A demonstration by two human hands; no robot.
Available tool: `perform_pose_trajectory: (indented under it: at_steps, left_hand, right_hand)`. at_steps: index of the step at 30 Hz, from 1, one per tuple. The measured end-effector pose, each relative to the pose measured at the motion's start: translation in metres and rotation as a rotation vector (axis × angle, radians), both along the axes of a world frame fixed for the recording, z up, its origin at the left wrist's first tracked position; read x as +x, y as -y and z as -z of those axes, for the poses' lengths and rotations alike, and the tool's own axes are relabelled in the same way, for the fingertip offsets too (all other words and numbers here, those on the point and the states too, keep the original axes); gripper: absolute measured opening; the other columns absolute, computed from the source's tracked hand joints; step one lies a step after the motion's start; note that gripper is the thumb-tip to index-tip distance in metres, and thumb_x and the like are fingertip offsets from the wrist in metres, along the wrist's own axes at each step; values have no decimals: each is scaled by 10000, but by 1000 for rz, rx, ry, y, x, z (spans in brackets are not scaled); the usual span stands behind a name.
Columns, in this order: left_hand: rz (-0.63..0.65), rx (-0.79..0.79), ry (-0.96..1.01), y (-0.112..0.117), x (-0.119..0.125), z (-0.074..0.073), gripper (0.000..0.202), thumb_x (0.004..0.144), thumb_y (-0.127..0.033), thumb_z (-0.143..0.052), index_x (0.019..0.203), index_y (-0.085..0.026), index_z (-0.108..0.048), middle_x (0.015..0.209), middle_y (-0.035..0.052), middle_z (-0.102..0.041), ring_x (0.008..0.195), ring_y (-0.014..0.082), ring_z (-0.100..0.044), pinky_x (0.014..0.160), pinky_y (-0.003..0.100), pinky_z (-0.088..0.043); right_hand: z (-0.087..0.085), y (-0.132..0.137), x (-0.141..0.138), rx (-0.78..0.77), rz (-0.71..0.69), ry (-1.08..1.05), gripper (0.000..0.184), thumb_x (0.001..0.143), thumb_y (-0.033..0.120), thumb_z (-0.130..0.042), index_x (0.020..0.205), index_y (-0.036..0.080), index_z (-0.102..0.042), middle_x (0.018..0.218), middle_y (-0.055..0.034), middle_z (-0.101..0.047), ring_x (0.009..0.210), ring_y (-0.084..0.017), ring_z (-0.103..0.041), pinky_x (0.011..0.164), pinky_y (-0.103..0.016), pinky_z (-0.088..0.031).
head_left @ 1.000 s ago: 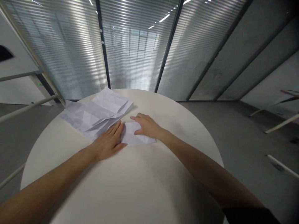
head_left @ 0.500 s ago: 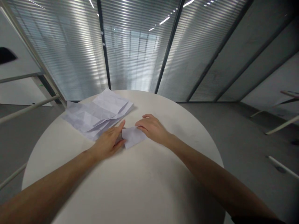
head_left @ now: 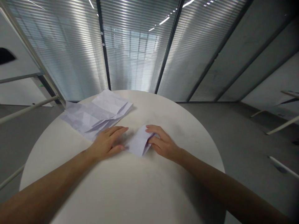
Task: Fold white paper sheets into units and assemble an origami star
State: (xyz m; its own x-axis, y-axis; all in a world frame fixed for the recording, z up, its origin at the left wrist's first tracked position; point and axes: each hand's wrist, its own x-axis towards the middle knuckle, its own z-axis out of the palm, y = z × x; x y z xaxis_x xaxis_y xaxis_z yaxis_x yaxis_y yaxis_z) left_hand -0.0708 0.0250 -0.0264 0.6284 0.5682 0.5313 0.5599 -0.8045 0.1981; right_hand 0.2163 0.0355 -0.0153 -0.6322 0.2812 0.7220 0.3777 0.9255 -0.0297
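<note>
A small folded sheet of paper (head_left: 139, 141) rests on the round white table (head_left: 130, 186), one flap lifted at its right side. My right hand (head_left: 163, 143) grips that right edge, with fingers above and inside the fold. To the left of the sheet, my left hand (head_left: 108, 143) is open, thumb and fingers apart. Its thumb tip comes close to the paper's left corner; whether it touches I cannot tell. Just beyond my left hand lies a loose stack of creased white paper sheets (head_left: 100, 109).
A glass wall with blinds (head_left: 135, 56) stands behind the table. At the left is a whiteboard on a pale metal frame (head_left: 30, 109). Pale furniture legs (head_left: 282, 126) show on the grey floor (head_left: 245, 146) at the right.
The folded paper has turned and its right side has lifted open. My right hand has moved right and toward me with its edge; my left hand has let go of the left side.
</note>
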Motion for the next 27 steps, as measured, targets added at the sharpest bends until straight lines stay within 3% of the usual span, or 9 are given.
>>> perform_pose_trajectory:
  at_steps: [4, 6, 9, 13, 16, 19, 21, 24, 27]
  left_hand:
    - [34, -56, -90, 1, 4, -2, 506, 878, -504, -489, 1272, -186, -464, 1046, 104, -636, 912, 214, -620, 786, 339, -500]
    - [56, -70, -110, 1, 6, -4, 475, 869, -512, -503, 1208, -179, -510, 904, 79, -649, 804, 195, -620, 722, 315, -494]
    - [100, -81, -123, 4, 7, -6, 561, 829, -555, -540, 1226, -163, -482, 870, 78, -637, 771, 196, -606, 692, 312, -485]
    - [49, -39, -98, 7, 9, -5, 437, 897, -388, -509, 1265, -168, -427, 840, 61, -640, 736, 168, -602, 676, 282, -488]
    - [22, 12, -63, 6, 10, 1, 498, 904, -283, -492, 1357, -175, -315, 822, 42, -656, 730, 165, -612, 680, 284, -505]
    - [-61, 119, 5, 3, 10, 7, 622, 878, -217, -505, 1423, -173, -209, 823, 40, -663, 718, 172, -625, 676, 304, -524]
    - [-172, 226, 62, 2, 9, 9, 693, 850, -199, -529, 1443, -172, -172, 942, 87, -660, 802, 203, -637, 718, 344, -534]
    - [-329, 356, 87, 2, 10, 7, 741, 817, -190, -569, 1451, -220, -188, 1304, 171, -502, 1158, 307, -519, 912, 476, -467]
    - [-306, 346, -43, 3, 12, 2, 607, 822, -152, -556, 1383, -288, -369, 1473, 108, -337, 1362, 343, -272, 1063, 569, -285]
  right_hand:
    - [3, 5, 0, 136, 142, 31, 151, 824, 116, -563, 751, 221, -644, 822, -30, -584, 858, -182, -534, 798, -389, -430]
    - [2, 8, -4, 152, 151, 63, 142, 832, 128, -559, 760, 212, -648, 777, -27, -589, 789, -166, -528, 745, -353, -423]
    - [2, 11, -12, 113, 116, 122, 166, 844, 97, -505, 798, 177, -643, 944, -76, -627, 915, -185, -555, 799, -351, -441]
    - [5, 11, -21, 17, 79, 274, 270, 819, 89, -512, 1046, 174, -630, 1249, -139, -533, 1208, -247, -443, 973, -409, -401]
    - [8, 10, -24, -74, 40, 414, 427, 795, 49, -514, 1191, 197, -572, 1358, -129, -469, 1268, -235, -406, 1034, -413, -359]
    - [11, 7, -22, -172, -42, 509, 441, 801, 44, -509, 1218, 177, -560, 1382, -108, -474, 1265, -194, -430, 1086, -382, -304]
    - [14, 6, -19, -249, -78, 532, 470, 798, 42, -514, 1246, 176, -546, 1364, -88, -505, 1269, -173, -436, 1111, -370, -268]
    - [15, 9, -15, -343, -78, 521, 523, 773, 28, -523, 1269, 196, -537, 1374, -66, -499, 1295, -163, -412, 1129, -370, -235]
    - [12, 14, -13, -390, -77, 508, 546, 784, 40, -511, 1302, 213, -506, 1407, -56, -460, 1317, -155, -383, 1133, -375, -228]
